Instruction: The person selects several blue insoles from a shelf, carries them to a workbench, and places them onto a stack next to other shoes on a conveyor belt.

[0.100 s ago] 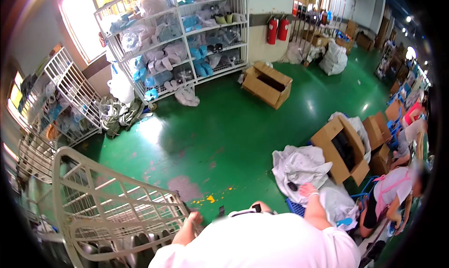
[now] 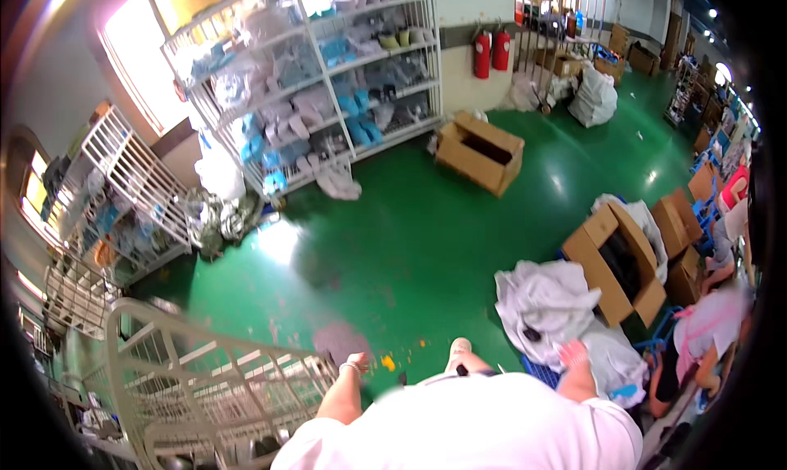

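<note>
My left hand point(image 2: 356, 363) is beside the right end of a cream-coloured metal rack cart point(image 2: 238, 343). Its fingers are slightly spread and I see nothing in them; the hand looks apart from the cart. Over a pile of white sacks point(image 2: 543, 296) on my right hangs my right hand point(image 2: 573, 354), fingers apart and holding nothing. Whether it touches the sack beneath cannot be made out. A small dark object point(image 2: 531, 335) lies on the sacks just left of that hand. Part of a blue plastic crate point(image 2: 541, 371) shows under the sacks.
An open cardboard box point(image 2: 592, 267) with dark contents stands beyond the sacks. Another box point(image 2: 492, 173) sits farther off on the green floor point(image 2: 393, 232). Shelves point(image 2: 348, 77) of bagged footwear line the wall near two fire extinguishers point(image 2: 482, 54). A co-worker point(image 2: 703, 332) is at far right.
The view has shifted a little. My left hand has moved forward past the cart's end, and my right hand has moved right and back over the sacks. My foot now shows ahead.
</note>
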The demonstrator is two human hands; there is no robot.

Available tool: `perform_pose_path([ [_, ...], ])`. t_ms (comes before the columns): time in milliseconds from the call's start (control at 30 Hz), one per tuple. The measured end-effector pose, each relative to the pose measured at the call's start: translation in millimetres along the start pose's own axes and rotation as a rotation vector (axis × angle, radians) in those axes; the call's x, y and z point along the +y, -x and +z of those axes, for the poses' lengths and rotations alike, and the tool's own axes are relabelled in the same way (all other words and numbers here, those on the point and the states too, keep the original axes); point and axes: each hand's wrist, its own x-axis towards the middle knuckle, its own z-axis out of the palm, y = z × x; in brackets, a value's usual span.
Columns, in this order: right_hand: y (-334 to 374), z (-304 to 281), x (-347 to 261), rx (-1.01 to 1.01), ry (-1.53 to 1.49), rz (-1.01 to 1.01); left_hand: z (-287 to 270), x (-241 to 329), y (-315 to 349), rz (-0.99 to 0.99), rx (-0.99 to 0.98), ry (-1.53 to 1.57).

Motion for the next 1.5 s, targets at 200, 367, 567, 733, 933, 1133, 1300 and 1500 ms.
perform_pose_path([
  [200, -46.1, 88.1, -3.1, 0.465, 0.300, 0.376, 59.8, 179.4, -22.2, 0.704, -0.124, 0.140],
  [367, -169.1, 187.8, -77.3, 0.452, 0.513, 0.508, 84.0, 168.7, -28.2, 0.544, -0.160, -0.482],
  [567, -324.2, 371.6, -135.1, 0.363, 0.492, 0.067, -22.3, 72.8, -92.9, -0.018, 0.188, -0.110],
  [733, -353.0, 536.9, -105.7, 0.039, 1.049, 0.098, -15.7, 30.7, -76.7, 0.046, 0.441, 0.217],
  [933, -365.8, 614.8, -15.9, -0.107, 1.181, 0.490, -8.3, 83.1, -77.7, 0.148, 0.318, 0.006],
  [1133, -369.4, 626.9, -83.9, 0.230, 0.988, 0.569, -66.3, 298.8, -164.2, 0.075, -0.011, 0.462],
  [1300, -397.4, 610.1, -178.7, 0.419, 0.714, -0.154, -63.7, 602.5, -231.3, 0.265, 0.132, 0.262],
  [1500, -308.4, 485.1, -270.1, 0.780, 0.432, -0.441, -25.7, 813.9, -271.3, 1.463, 0.430, -1.080],
])
